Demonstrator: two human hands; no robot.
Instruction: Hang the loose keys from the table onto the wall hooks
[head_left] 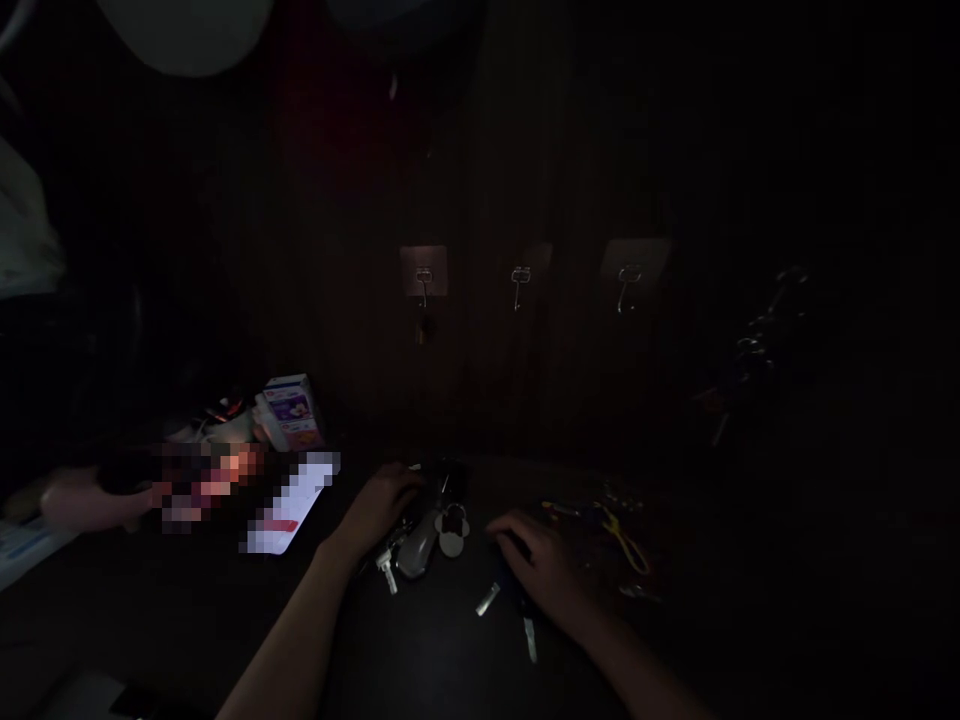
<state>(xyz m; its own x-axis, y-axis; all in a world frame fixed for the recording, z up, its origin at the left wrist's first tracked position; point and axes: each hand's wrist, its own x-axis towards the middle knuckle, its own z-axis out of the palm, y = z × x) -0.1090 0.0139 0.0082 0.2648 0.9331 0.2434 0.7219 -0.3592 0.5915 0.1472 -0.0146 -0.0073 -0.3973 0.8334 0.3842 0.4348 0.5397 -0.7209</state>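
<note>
In the dim light, my left hand [381, 500] lies on the dark tabletop with its fingers curled at the upper end of a bunch of keys. A silver key [386, 570], a grey oval fob [417, 548] and a round-eared tag [451, 532] spread out beside it. My right hand [541, 568] is closed over a second bunch of keys. From beneath it stick out a short silver blade [487, 600] and a longer key blade [531, 638]. Its exact grip is hard to see. To its right is another bunch with a yellow loop [628, 540].
Three wall hooks stand in a row: left [424, 280], middle [520, 285] and right [628, 285]. A small dark item [422, 328] hangs below the left one. Keys [750, 355] hang at far right. A lit phone [292, 510] and a small box [292, 410] are at left.
</note>
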